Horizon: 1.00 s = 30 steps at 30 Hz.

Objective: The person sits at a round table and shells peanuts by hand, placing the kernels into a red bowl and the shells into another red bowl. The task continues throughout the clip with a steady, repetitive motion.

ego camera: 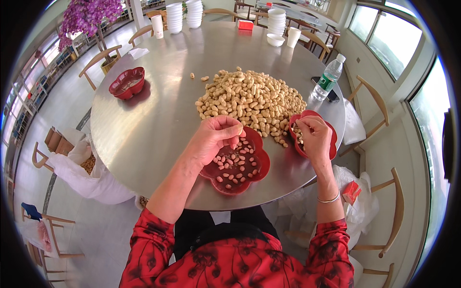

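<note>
My left hand (219, 138) is over a red flower-shaped bowl (264, 158), thumb and forefinger pinched on a small peanut piece (240, 132), partly hidden by the fingers. Many shelled peanut kernels (234, 158) lie loose in that bowl. To the right, my right hand (317, 135) is above a second red bowl (332, 138) holding peanut shells (299, 136). Its fingertips are drawn together; whether anything is between them cannot be seen. A large heap of unshelled peanuts (252, 97) rises just beyond both bowls.
On the round metal table (144, 144) stand a third red bowl (128, 84), a water bottle (328, 79) beside a phone (332, 95), stacked white bowls (174, 18), paper cups (293, 37) and a red box (245, 25). Wooden chairs (394, 212) and plastic bags (93, 183) surround it.
</note>
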Tool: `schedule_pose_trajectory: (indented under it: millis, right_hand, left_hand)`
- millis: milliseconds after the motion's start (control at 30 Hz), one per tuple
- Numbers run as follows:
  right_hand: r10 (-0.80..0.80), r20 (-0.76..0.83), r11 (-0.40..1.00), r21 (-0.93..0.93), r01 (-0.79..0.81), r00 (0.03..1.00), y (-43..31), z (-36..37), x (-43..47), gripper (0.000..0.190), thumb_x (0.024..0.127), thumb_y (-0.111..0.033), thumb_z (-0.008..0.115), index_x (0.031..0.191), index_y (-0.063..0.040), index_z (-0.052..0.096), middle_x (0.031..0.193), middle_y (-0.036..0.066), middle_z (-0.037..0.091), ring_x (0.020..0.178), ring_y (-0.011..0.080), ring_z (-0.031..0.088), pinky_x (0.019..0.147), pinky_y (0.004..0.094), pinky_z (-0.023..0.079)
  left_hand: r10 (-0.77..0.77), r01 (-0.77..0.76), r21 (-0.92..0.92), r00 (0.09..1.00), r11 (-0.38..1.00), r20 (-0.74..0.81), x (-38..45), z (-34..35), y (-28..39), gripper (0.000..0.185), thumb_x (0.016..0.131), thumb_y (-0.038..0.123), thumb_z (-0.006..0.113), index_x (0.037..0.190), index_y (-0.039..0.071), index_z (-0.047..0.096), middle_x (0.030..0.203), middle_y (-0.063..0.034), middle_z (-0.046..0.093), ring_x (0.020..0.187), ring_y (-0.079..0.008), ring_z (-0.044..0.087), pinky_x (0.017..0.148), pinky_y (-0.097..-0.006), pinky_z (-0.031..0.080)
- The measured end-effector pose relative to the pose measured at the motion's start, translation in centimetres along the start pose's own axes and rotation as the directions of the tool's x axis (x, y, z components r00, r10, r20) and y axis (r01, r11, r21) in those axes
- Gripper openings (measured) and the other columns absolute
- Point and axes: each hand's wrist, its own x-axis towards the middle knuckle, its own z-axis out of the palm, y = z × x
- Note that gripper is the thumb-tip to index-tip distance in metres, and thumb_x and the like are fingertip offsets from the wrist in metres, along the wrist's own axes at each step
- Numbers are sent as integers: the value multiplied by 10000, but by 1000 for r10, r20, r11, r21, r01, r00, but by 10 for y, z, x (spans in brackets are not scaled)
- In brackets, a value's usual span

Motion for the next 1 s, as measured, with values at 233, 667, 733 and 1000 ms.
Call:
schedule_pose_trajectory:
  millis: [233, 667, 733, 1000]
  right_hand:
    - [12, 378, 702, 656, -277, 926, -84, 61, 5, 189, 746, -15, 746, 926, 4, 690, 857, 53, 629, 772, 131, 596, 697, 262, 494]
    - [-236, 487, 709, 678, -194, 841, -73, 84, 23, 226, 724, -20, 765, 944, -48, 725, 906, 35, 643, 869, 146, 593, 787, 270, 481]
    - [-223, 502, 701, 678, -221, 836, -73, 82, 24, 227, 724, -16, 763, 945, -48, 725, 922, 40, 646, 883, 148, 595, 798, 270, 482]
    - [-193, 329, 726, 682, -91, 924, -67, 91, 16, 158, 742, 18, 722, 897, -14, 708, 876, 67, 648, 811, 178, 617, 737, 281, 499]
  left_hand:
    - [-29, 29, -133, 1000, 991, 2, 5, -22, -3, 182, 828, 41, 690, 998, 3, 637, 885, -52, 658, 744, -115, 602, 681, -225, 496]
    - [-113, 123, -117, 990, 985, 90, 7, -39, 3, 480, 780, 0, 714, 1219, -50, 525, 1012, -72, 640, 862, -137, 632, 782, -253, 522]
    - [-112, 116, -90, 993, 989, 44, 8, -33, 5, 491, 776, 2, 719, 1223, -51, 523, 1020, -77, 640, 878, -139, 630, 790, -253, 520]
    - [-16, 16, 54, 1000, 998, 4, 4, -16, 11, 450, 805, 22, 710, 1213, -50, 533, 1042, -74, 637, 902, -131, 623, 803, -247, 512]
